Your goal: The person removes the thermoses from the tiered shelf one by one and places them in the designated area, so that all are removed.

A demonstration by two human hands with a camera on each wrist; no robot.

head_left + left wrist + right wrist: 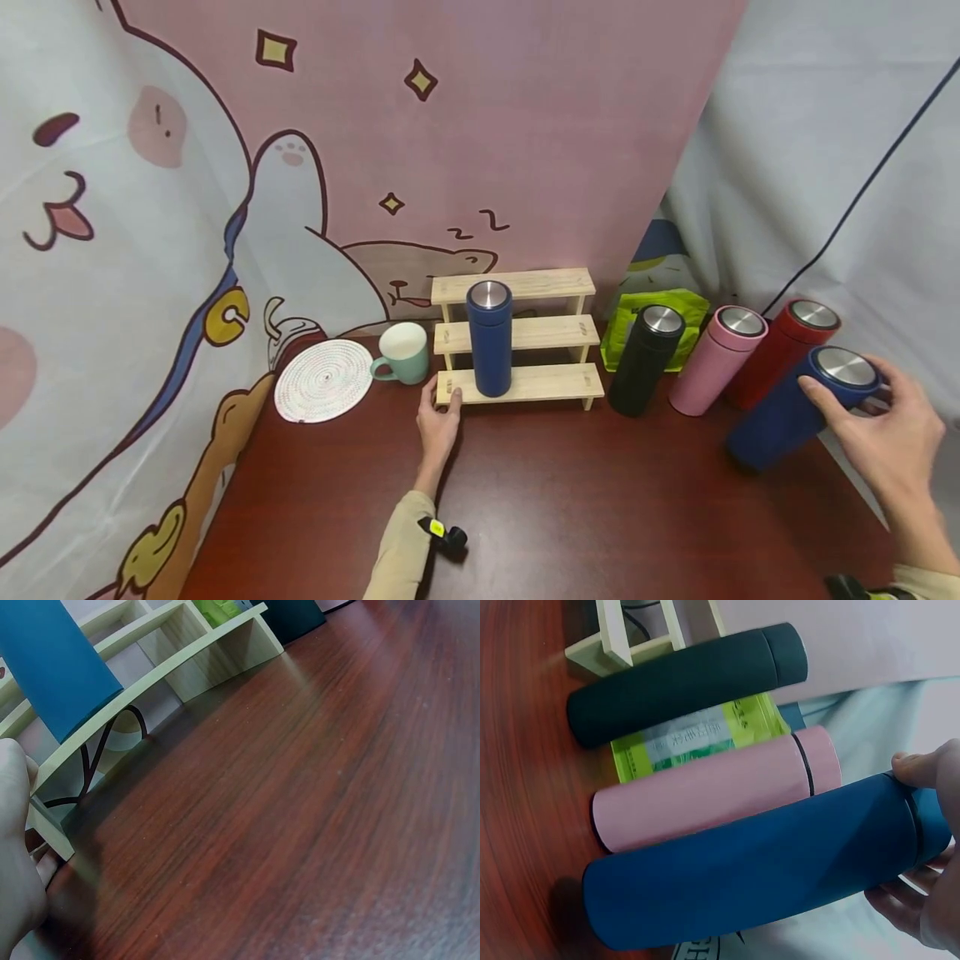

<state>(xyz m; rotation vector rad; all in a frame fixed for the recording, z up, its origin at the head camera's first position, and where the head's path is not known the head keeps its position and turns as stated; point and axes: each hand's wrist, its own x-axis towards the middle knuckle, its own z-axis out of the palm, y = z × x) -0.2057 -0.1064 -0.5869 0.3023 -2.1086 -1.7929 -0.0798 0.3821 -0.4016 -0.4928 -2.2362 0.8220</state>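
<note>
My left hand (438, 427) grips the left end of the lowest step of a three-tier wooden rack (551, 383), thumb on top. On that step a blue thermos flask (491, 354) with a steel-topped lid stands upright. At the far right my right hand (896, 437) holds a second blue thermos flask (780, 417) round its lid end. That flask leans, its base toward the table, and in the right wrist view it overlaps the pink flask (712, 795). In the left wrist view the thumb and part of the palm show at the rack's end.
Right of the rack stand a black flask (645, 367), a pink one and a red one (783, 346). Behind them is a green packet (622, 321). To the left are a mint mug (408, 362) and a round woven mat (322, 383). Printed cloth hangs behind the table.
</note>
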